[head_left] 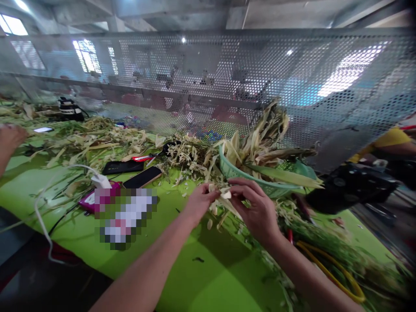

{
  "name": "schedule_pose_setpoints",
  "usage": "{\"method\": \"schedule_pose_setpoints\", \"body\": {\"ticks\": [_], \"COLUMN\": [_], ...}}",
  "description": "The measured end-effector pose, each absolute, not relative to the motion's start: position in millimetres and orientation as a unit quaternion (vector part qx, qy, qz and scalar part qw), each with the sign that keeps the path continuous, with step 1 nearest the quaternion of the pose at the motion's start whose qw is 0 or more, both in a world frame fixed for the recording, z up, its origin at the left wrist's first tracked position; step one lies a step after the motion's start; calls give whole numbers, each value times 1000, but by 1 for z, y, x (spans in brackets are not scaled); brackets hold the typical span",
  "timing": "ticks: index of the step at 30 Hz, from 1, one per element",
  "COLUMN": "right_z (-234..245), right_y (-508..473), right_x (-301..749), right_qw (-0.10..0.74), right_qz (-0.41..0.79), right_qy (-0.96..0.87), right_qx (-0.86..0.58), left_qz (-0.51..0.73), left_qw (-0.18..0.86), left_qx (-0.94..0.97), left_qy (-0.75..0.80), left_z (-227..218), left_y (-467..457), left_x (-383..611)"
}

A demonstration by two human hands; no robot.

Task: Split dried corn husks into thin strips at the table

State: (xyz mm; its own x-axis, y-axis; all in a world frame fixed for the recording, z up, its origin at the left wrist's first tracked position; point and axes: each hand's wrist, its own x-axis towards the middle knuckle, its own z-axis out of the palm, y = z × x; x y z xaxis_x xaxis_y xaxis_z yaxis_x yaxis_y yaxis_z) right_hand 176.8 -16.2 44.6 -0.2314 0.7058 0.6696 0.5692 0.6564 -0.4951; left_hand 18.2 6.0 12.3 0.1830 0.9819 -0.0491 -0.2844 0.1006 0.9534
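Observation:
Over the green table my left hand (199, 203) pinches a small pale piece of dried husk (225, 193) between thumb and fingertips. My right hand (258, 210) meets it from the other side, with thumb and index fingertip closed at the piece and the other fingers bent. Just behind both hands stands a green plastic basket (260, 185), filled with dried corn husks (256, 149). Beneath the fingers lie loose husk scraps (217, 216), partly hidden by the hands.
Left of my arms lie a phone (143, 177), a black flat case (122, 167) and a purple box (99, 197) with a white charger and cable. Husk heaps (191, 156) line a perforated metal screen (195, 86). Yellow-handled scissors (334, 264) lie right. Another person's hand (11, 136) shows far left.

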Motion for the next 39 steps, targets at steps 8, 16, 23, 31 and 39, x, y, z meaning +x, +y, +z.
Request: {"method": "schedule_pose_setpoints", "body": {"ticks": [8,16,23,31,39], "right_z": [37,48,49,51,51], "right_y": [-4,-5,-4,-3,-3], "right_x": [179,177,182,185,185], "right_qw": [476,518,536,536,533], "right_qz": [247,384,431,461,436], "right_qy": [-689,-591,-570,-563,-580], "right_qx": [-487,-485,-449,-428,-435], "left_qz": [474,495,488,488,496], "left_qw": [616,677,702,726,716], "left_qx": [518,430,403,364,374], "left_qy": [356,333,326,319,318], "left_z": [11,14,12,17,15], "left_y": [10,8,12,10,9], "left_x": [15,15,12,12,13]}}
